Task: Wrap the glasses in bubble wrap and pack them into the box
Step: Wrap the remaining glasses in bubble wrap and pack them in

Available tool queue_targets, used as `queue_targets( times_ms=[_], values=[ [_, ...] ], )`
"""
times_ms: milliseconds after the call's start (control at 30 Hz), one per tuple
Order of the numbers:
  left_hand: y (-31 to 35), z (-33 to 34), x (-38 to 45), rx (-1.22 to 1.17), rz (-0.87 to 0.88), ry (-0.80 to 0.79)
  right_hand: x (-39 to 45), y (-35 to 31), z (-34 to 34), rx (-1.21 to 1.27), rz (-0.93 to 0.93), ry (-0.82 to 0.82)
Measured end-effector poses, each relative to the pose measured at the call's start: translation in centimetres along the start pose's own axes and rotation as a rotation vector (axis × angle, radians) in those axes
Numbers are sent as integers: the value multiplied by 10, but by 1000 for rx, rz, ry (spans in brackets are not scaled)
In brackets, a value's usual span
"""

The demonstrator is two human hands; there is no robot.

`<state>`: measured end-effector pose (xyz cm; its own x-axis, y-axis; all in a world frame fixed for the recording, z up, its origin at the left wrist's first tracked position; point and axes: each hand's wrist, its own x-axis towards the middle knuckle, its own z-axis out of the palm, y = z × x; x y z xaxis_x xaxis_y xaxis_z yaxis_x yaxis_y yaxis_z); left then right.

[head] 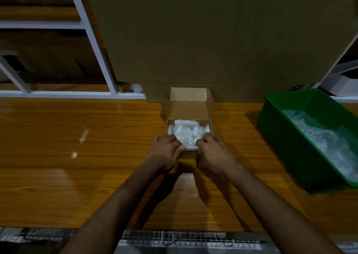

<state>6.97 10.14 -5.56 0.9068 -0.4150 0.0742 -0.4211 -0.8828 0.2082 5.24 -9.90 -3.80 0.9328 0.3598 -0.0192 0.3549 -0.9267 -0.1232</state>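
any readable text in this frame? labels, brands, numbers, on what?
None readable.
Cardboard box: plain flaps, no print visible.
Green bin: no label in view.
Large cardboard sheet behind: blank.
Pale scraps on the table: too small and blurred to tell if they carry text.

Two bare forearms and hands, no clothing in view

The left hand and the right hand are both uncovered: no gloves, rings, watch or wristband show on either. Both forearms are bare along their whole visible length, from the wrists down to the bottom edge of the view, with no sleeve or cuff showing. The forearms are slim and taper toward the wrists. Knuckles and finger joints stand out on the backs of the hands. The dim light leaves nails and finer surface detail too soft to make out.
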Motion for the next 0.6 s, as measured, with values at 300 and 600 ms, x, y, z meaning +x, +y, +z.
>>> queue_targets(
  times_ms=[300,600],
  values=[
    [3,1,0,-26,-67,163,-1,9,9,209,20,138],
    [-7,13,-11,62,155,335,-14,7,13,115,-62,260]
  ],
)
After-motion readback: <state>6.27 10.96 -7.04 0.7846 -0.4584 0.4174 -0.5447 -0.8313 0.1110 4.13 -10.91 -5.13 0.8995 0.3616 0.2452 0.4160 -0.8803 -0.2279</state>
